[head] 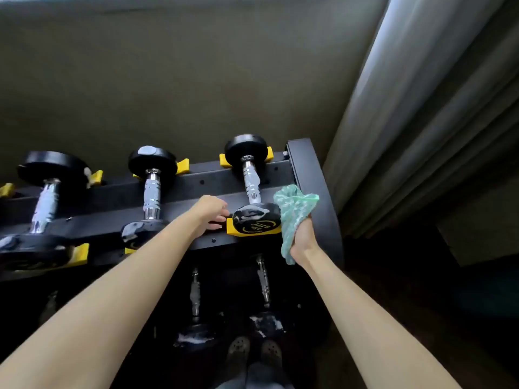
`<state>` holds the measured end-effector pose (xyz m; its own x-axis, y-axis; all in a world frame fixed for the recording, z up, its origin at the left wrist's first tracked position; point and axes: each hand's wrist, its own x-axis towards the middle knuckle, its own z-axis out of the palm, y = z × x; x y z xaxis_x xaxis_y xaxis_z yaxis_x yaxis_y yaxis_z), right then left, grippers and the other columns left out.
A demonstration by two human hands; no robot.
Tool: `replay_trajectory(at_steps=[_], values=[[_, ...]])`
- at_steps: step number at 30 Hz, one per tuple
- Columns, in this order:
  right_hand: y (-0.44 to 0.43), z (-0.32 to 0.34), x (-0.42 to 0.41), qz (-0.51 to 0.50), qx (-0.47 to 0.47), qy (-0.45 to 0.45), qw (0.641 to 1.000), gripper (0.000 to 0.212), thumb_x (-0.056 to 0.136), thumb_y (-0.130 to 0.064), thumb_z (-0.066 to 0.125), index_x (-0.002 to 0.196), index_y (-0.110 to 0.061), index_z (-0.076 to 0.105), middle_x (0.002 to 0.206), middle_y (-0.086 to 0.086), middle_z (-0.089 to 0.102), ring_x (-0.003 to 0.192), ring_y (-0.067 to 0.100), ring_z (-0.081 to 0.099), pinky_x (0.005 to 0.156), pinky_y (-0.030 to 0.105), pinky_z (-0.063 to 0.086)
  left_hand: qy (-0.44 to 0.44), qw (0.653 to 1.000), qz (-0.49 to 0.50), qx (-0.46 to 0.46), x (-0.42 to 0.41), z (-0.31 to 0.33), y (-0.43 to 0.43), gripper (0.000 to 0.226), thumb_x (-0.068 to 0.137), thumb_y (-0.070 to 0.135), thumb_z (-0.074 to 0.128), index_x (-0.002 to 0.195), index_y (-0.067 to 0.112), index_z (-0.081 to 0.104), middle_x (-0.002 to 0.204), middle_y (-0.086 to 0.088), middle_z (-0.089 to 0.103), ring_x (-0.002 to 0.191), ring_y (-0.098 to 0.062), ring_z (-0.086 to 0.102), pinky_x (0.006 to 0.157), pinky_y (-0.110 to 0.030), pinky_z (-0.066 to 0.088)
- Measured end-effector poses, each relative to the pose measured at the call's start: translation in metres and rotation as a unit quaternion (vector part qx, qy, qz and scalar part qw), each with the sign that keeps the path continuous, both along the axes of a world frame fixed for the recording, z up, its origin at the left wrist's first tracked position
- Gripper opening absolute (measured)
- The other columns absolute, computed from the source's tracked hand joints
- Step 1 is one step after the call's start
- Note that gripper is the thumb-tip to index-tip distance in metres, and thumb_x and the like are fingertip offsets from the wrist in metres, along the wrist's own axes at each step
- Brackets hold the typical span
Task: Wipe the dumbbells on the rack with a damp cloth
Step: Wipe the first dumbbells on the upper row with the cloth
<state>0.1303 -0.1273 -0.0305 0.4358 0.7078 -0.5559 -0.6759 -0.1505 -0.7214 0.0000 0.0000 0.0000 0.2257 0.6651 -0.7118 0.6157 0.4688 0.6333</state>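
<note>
Bunched in my right hand (302, 238), fingers curled round its lower end, the green cloth (295, 209) stands just right of the end dumbbell (252, 189), right up against its wet-streaked near head. Left of that head my left hand (210, 213) rests on the front rail of the rack (309, 175), fingers loosely bent, holding nothing, tips at the yellow cradle (234, 231).
</note>
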Motion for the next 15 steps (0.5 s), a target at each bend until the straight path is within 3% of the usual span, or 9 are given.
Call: replay_trajectory(at_steps=[3,7,9,12,15], values=[[0.002,0.006,-0.010,-0.003,-0.004,-0.023,1.000,0.049,0.103,-0.038,0.019,0.146,-0.016,0.031,0.150,0.002,0.033,0.138,0.017,0.031,0.109,0.028,0.023,-0.032,0.997,0.023,-0.070,-0.008,-0.008,-0.005,0.034,0.098,0.011,0.038,0.128,-0.001,0.049,0.083,-0.007,0.064,0.079,-0.019,0.059,0.072,-0.029,0.047],[0.003,0.007,-0.023,0.001,-0.001,-0.072,0.997,0.045,0.104,-0.032,0.019,0.145,-0.017,0.031,0.146,0.003,0.038,0.126,0.011,0.039,0.105,0.025,0.027,-0.077,0.991,0.067,-0.089,-0.011,-0.015,-0.007,0.032,0.099,0.004,0.034,0.128,-0.004,0.045,0.114,-0.020,0.062,0.086,-0.026,0.061,0.089,-0.033,0.043],[0.004,0.005,-0.027,0.019,-0.005,-0.099,0.995,0.044,0.104,-0.029,0.019,0.143,-0.015,0.032,0.145,0.004,0.039,0.126,0.012,0.040,0.108,0.027,0.026,-0.090,0.989,0.074,-0.088,-0.012,-0.016,-0.006,0.033,0.099,0.003,0.032,0.129,-0.005,0.043,0.116,-0.021,0.061,0.083,-0.026,0.063,0.091,-0.034,0.043],[0.011,0.004,-0.031,0.049,-0.027,-0.143,0.988,0.044,0.104,-0.025,0.014,0.141,-0.010,0.032,0.141,0.004,0.039,0.133,0.018,0.035,0.110,0.028,0.024,-0.098,0.989,0.072,-0.089,-0.014,-0.017,-0.003,0.037,0.097,-0.001,0.029,0.133,-0.006,0.039,0.122,-0.026,0.059,0.095,-0.031,0.062,0.090,-0.035,0.044],[0.017,0.002,-0.033,0.075,-0.040,-0.152,0.985,0.049,0.104,-0.030,0.012,0.143,-0.006,0.030,0.121,-0.007,0.056,0.110,0.003,0.051,0.096,0.020,0.038,-0.108,0.988,0.057,-0.092,-0.017,-0.017,-0.002,0.040,0.095,-0.005,0.025,0.134,-0.006,0.037,0.125,-0.028,0.057,0.105,-0.035,0.060,0.094,-0.038,0.043]])
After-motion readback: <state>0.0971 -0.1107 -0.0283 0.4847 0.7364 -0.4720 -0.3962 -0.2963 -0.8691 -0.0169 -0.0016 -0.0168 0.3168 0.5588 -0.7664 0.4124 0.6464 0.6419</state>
